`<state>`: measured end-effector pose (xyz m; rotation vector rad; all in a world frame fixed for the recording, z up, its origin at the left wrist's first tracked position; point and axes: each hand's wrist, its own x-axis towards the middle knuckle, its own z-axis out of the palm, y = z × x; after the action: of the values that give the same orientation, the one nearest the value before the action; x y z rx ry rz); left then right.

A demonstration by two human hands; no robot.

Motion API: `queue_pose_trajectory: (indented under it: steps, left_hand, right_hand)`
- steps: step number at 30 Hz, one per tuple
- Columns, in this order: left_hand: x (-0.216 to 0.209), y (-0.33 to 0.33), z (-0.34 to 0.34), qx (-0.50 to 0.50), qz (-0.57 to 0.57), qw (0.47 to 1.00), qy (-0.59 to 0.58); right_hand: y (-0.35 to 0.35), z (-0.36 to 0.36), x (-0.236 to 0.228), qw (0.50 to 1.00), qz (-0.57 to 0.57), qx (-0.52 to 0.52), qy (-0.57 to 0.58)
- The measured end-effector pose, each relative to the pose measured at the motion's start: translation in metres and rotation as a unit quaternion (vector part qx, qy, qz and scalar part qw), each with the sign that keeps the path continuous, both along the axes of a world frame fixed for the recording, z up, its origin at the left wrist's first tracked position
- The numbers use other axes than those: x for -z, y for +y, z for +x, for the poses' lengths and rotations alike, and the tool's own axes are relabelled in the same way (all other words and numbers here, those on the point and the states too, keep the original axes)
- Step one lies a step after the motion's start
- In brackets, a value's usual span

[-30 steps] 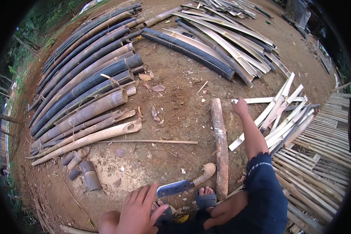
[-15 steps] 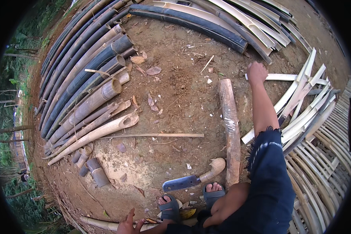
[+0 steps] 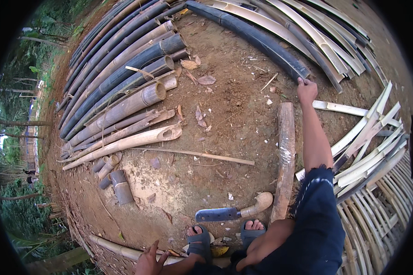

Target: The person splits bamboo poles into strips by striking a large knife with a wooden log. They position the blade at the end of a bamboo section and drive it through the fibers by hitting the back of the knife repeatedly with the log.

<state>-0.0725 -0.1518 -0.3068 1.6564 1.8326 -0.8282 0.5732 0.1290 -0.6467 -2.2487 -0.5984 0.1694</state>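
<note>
The far side shows a long blackish-blue split bamboo pole (image 3: 257, 40); the right, a brown cylindrical wooden log (image 3: 285, 158) scuffed whitish and a frayed navy cloth sleeve (image 3: 319, 206) with white dashes; near lies a dark-bladed, tan-handled machete (image 3: 231, 213).

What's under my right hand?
Your right hand is at the near end of a dark bamboo piece, with brown soil beside it. Whatever lies directly beneath the palm is covered, so I can't tell.

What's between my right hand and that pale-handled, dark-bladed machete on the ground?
In the head view, a thick brown wooden log lies between your right hand and the machete.
</note>
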Motion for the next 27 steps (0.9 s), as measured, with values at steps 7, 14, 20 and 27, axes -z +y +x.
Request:
queue_pose_trajectory:
  steps: [7, 14, 20, 27]
  left_hand:
    - [0.001, 0.0, 0.001, 0.054, 0.021, 0.998, -0.01]
    - [-0.003, -0.008, -0.01, 0.088, 0.094, 0.988, -0.082]
    - [0.007, 0.012, -0.003, 0.182, 0.121, 0.964, -0.155]
    - [0.071, 0.067, 0.004, 0.165, 0.21, 0.933, -0.239]
  right_hand:
    - [-0.02, -0.12, -0.029, 0.989, 0.102, -0.002, 0.107]
    - [-0.056, -0.282, -0.122, 0.915, 0.142, -0.077, 0.37]
    - [-0.157, -0.396, -0.083, 0.85, 0.054, -0.062, 0.52]
    - [-0.26, -0.432, -0.055, 0.844, -0.148, -0.239, 0.456]
